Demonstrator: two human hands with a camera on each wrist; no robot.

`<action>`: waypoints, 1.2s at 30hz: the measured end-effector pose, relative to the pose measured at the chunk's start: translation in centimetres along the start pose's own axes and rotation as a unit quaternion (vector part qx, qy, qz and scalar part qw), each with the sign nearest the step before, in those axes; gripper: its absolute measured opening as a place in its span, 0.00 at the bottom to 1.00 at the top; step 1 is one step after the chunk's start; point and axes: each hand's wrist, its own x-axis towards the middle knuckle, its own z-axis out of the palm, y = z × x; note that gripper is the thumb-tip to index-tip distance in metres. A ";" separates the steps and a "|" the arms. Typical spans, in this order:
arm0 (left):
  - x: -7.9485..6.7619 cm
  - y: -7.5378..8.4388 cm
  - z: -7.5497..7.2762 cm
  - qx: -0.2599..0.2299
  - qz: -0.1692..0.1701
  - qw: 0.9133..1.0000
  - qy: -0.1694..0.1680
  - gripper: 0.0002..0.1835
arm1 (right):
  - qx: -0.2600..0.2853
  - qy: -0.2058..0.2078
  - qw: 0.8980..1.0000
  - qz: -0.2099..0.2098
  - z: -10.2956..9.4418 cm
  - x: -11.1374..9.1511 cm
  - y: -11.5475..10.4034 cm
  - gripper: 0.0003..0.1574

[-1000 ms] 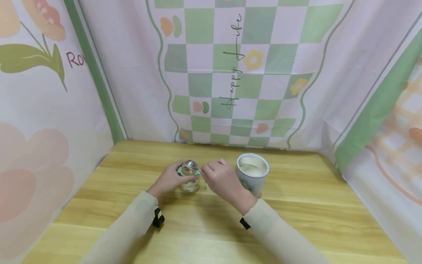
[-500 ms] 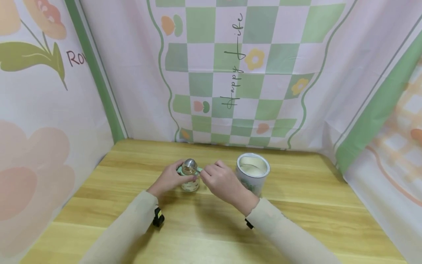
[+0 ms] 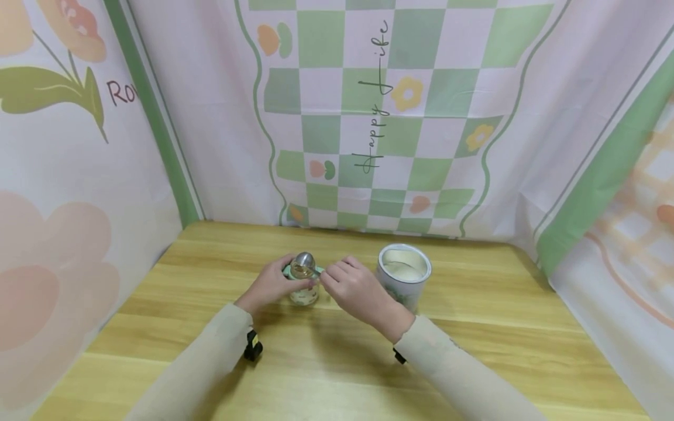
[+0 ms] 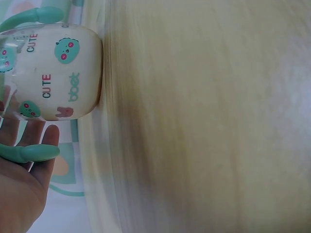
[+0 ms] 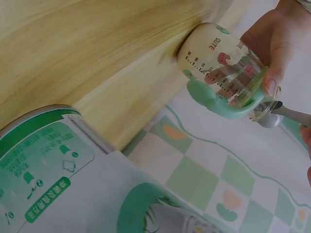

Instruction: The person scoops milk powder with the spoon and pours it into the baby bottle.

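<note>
A clear baby bottle (image 3: 303,294) with mint-green handles and cartoon prints stands on the table. My left hand (image 3: 274,285) holds it by the upper part, the thumb across the near side below the mouth; in the left wrist view, fingers pass behind a green handle (image 4: 34,153). My right hand (image 3: 360,292) pinches the handle of a metal spoon (image 3: 305,261). Its bowl lies at the bottle's open mouth, which the right wrist view shows beside the rim (image 5: 265,110). A pale, cream-coloured filling shows in the bottle's lower part; whether powder or liquid, I cannot tell.
Right of my right hand stands an open can (image 3: 404,278) with pale powder inside and green print on its side. The wooden table (image 3: 326,374) ends at a checked curtain (image 3: 368,193) at the back.
The spoon's bowl has risen slightly at the bottle's mouth, and more of its handle shows. My right hand has shifted slightly to the right. The left hand and bottle stay in place.
</note>
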 end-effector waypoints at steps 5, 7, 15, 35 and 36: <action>0.0 -0.1 0.0 -0.001 0.000 1.000 -0.001 0.41 | 0.007 0.016 1.000 -0.001 0.1 -0.2 0.2 0.06; 0.0 -0.1 0.0 -0.003 0.002 1.000 -0.003 0.41 | 0.008 0.024 1.000 -0.002 0.2 -0.2 0.3 0.08; 0.1 -0.3 -0.1 -0.004 0.001 1.000 -0.005 0.39 | 0.047 0.031 0.998 0.033 0.0 -0.1 0.5 0.04; 0.1 -0.1 0.1 0.006 -0.010 1.000 -0.002 0.43 | 0.319 0.052 0.898 0.299 -1.1 0.1 1.7 0.12; 0.2 -0.1 0.1 0.008 -0.011 1.000 -0.001 0.42 | 0.323 0.052 0.895 0.303 -1.2 0.0 1.7 0.13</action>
